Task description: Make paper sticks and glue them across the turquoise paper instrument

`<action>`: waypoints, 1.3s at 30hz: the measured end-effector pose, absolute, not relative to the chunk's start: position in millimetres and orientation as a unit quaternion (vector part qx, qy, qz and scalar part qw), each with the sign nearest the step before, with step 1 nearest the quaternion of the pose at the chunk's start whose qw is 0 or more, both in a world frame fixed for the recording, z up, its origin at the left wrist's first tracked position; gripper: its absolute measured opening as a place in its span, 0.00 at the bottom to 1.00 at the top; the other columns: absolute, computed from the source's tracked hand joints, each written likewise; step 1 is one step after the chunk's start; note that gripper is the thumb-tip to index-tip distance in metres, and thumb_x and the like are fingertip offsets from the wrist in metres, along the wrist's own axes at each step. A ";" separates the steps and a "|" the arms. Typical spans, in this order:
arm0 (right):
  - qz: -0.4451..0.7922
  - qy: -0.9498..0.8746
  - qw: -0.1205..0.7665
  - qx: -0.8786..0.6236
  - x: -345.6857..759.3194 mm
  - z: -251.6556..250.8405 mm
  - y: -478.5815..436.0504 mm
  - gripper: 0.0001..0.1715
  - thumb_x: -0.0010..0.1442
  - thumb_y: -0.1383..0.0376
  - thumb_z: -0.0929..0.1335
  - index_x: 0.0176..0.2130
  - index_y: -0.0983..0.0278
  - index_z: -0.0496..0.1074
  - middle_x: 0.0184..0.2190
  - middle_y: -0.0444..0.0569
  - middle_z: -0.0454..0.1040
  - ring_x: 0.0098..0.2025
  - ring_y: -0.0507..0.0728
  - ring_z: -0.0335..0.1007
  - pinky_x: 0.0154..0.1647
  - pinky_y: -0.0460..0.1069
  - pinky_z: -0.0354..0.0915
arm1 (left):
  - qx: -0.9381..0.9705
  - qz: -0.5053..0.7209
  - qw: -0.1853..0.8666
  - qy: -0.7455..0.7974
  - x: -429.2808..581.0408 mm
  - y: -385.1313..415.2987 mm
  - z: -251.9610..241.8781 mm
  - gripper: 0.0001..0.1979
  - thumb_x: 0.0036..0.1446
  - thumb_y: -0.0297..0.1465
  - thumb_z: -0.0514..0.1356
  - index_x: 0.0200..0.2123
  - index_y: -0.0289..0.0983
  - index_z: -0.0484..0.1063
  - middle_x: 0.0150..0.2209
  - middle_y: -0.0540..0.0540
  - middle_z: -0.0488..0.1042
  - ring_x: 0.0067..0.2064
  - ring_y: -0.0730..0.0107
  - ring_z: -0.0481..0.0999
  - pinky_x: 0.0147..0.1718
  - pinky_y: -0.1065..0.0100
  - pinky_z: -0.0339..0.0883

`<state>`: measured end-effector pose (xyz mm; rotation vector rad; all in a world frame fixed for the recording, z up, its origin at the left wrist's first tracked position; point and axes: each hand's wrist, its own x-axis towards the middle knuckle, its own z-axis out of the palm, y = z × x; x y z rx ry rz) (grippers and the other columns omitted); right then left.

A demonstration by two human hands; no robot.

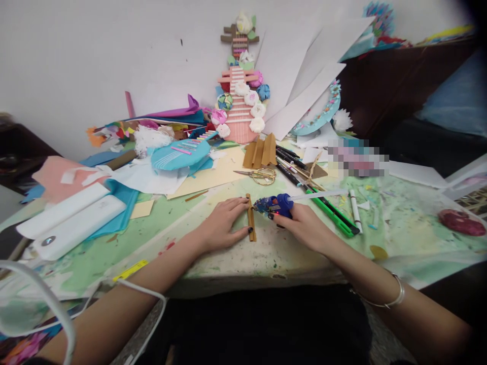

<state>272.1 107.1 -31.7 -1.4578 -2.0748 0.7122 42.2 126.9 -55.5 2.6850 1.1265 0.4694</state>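
A narrow brown folded paper strip (251, 219) lies upright in view on the table. My left hand (224, 223) holds it down from the left, fingertips near its top end and thumb near its lower part. My right hand (304, 225) is closed around a blue hot glue gun (279, 204). The gun's nozzle points left, at the strip's edge; whether it touches cannot be made out. A long whitish glue stick (319, 194) sticks out of the gun's back. Just beyond the hands are gold-handled scissors (262, 176) and folded brown paper (261, 152).
Black pens (287, 170) and a green cutter knife (333, 213) lie right of the gun, beside a white marker (355, 210). A paper-flower guitar (239, 111) leans on the wall. At left are a blue paper instrument (180, 154) and a white device (76, 218). A white cable (152, 293) crosses my left forearm.
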 end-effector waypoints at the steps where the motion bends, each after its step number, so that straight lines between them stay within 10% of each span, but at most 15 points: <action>1: 0.260 -0.763 0.252 -0.536 271.6 -31.3 107.5 0.13 0.57 0.60 0.62 0.25 0.65 0.65 0.24 0.46 0.70 0.27 0.53 0.62 0.27 0.47 0.53 | 0.907 0.158 0.097 0.379 42.0 127.1 -55.1 0.26 0.55 0.39 0.56 0.56 0.38 0.60 0.60 0.38 0.60 0.61 0.55 0.58 0.58 0.52 0.53; 39: 0.296 -0.768 0.175 -0.540 283.6 -15.5 77.0 0.14 0.57 0.58 0.64 0.25 0.63 0.66 0.26 0.47 0.73 0.28 0.55 0.64 0.29 0.47 0.56 | 0.912 0.161 0.104 0.364 39.5 130.9 -58.1 0.25 0.56 0.40 0.55 0.55 0.38 0.60 0.60 0.37 0.60 0.61 0.53 0.58 0.58 0.51 0.53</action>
